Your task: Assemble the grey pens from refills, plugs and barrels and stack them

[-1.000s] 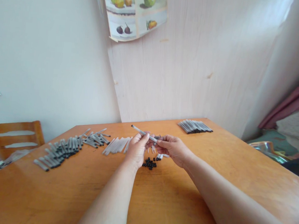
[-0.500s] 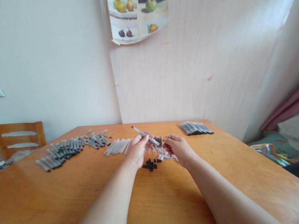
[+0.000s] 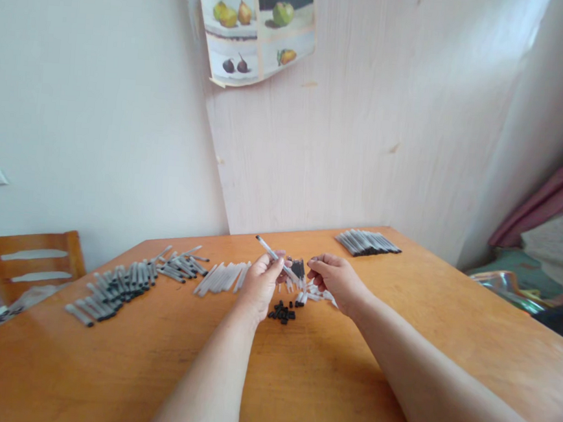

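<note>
My left hand (image 3: 260, 284) pinches a slim whitish pen (image 3: 266, 246) between thumb and fingers. The pen slants, its dark end up and away to the left, its pale end down toward the right. Just right of it is my right hand (image 3: 339, 282), thumb and fingertips pressed together; whatever they may hold is too small to make out. Small black plugs (image 3: 282, 313) lie in a heap on the table below the hands. Behind the hands are a bunch of dark-ended thin pieces (image 3: 297, 268) and loose white pieces (image 3: 312, 296), partly covered by the fingers.
Pale tubes (image 3: 222, 277) lie in a row left of my left hand. Many black-ended pens (image 3: 122, 286) spread over the left of the wooden table (image 3: 326, 383), with another pile (image 3: 367, 242) at the back right. A chair (image 3: 31, 257) stands at the left.
The pen in my left hand has turned to a steeper slant, its dark end shifting right and slightly up. My right hand stays nearly in place, fingers still pinched.
</note>
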The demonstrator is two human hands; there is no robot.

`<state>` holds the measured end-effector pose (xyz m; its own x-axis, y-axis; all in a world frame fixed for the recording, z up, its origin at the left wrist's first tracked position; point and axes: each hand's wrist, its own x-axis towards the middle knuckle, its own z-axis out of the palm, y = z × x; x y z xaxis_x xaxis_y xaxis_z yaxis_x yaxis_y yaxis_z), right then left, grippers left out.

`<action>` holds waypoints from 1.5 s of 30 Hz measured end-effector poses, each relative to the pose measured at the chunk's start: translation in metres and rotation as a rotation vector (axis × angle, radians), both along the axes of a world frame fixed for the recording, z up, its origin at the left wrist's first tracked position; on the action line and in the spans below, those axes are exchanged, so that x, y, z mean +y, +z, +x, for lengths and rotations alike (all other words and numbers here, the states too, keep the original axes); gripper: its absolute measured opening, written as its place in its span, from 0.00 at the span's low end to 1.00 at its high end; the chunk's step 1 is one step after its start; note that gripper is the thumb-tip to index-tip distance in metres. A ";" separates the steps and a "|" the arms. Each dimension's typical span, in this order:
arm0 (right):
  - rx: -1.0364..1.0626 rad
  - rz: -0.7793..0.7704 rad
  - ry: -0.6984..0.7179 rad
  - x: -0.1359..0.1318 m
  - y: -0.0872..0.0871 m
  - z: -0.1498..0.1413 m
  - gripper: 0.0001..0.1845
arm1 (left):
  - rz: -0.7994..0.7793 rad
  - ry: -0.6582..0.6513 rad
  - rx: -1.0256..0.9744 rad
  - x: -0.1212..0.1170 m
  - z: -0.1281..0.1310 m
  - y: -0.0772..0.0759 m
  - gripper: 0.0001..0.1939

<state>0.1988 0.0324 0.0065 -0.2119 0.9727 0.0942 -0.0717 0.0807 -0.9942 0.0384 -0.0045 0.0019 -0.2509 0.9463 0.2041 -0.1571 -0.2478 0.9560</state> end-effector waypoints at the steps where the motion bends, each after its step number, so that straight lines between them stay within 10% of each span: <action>1: 0.006 0.008 -0.011 0.000 0.001 0.000 0.06 | 0.011 0.021 0.052 0.001 0.000 -0.001 0.17; 19: -0.182 0.144 -0.033 0.002 0.002 0.002 0.11 | 0.192 0.396 1.366 0.004 -0.019 -0.010 0.16; 35: -0.510 0.275 0.020 0.016 -0.011 0.008 0.07 | 0.178 0.492 1.493 0.002 -0.019 -0.009 0.17; 45: -0.561 0.369 -0.422 0.038 -0.001 0.028 0.11 | 0.131 0.775 1.387 0.004 -0.026 -0.009 0.18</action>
